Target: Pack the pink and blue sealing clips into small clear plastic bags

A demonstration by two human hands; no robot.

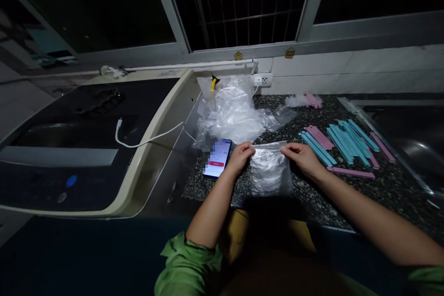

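A clear plastic bag (270, 171) lies near the front edge of the speckled counter, its top edge stretched between my two hands. My left hand (242, 157) pinches the top left corner, close beside a lit phone (218, 159). At the top right corner, the fingers of my right hand (302, 157) are pinched on the same bag. To the right of that hand lie several blue strips (347, 141) and pink strips (351, 173). What the bag holds, if anything, I cannot make out.
Crumpled clear plastic (236, 115) is heaped behind the phone. On the left stands a washing machine (138, 148) with a white charging cable (152, 140) across it. A metal sink (416, 143) borders the counter at right. A wall socket (265, 79) sits behind.
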